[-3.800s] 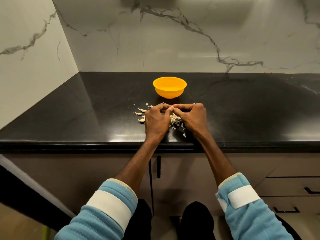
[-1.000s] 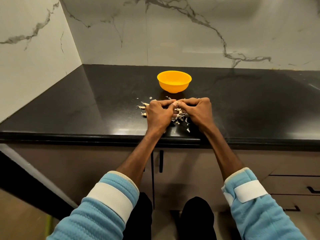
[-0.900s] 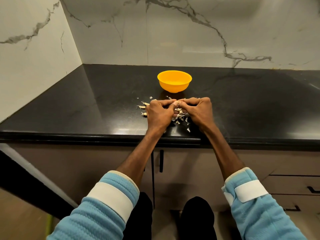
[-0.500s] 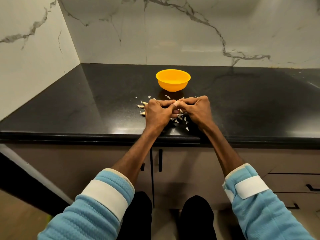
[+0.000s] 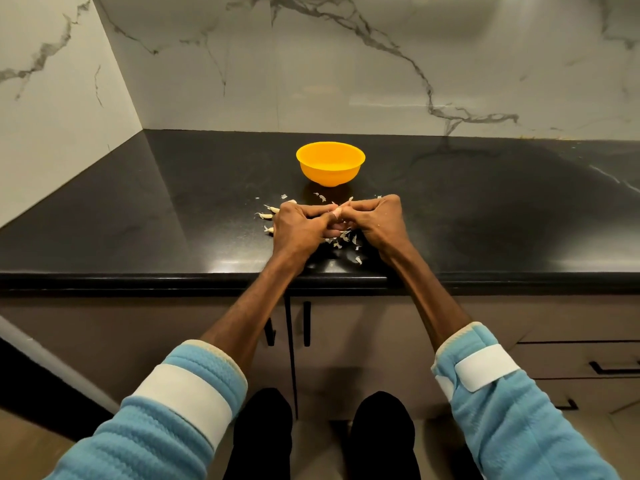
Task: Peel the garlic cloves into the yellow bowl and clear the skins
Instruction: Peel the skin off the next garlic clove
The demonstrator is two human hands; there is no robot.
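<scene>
A yellow bowl (image 5: pixel 330 163) stands on the black counter (image 5: pixel 138 216), just beyond my hands. My left hand (image 5: pixel 298 226) and my right hand (image 5: pixel 375 221) meet fingertip to fingertip above the counter, both pinching one small garlic clove (image 5: pixel 337 213) between them. Loose pale skins (image 5: pixel 346 239) lie scattered under and around my hands. Unpeeled cloves (image 5: pixel 266 215) lie just left of my left hand. The inside of the bowl is mostly hidden by its near wall.
White marble walls close the counter at the back and on the left. The counter's front edge (image 5: pixel 173 280) runs just behind my wrists. Cabinet doors with black handles (image 5: pixel 306 323) and drawers (image 5: pixel 588 358) sit below.
My hands stay together on the clove, fingers shifting slightly as they work at its skin. The camera has tilted a little; bowl and cloves have not moved.
</scene>
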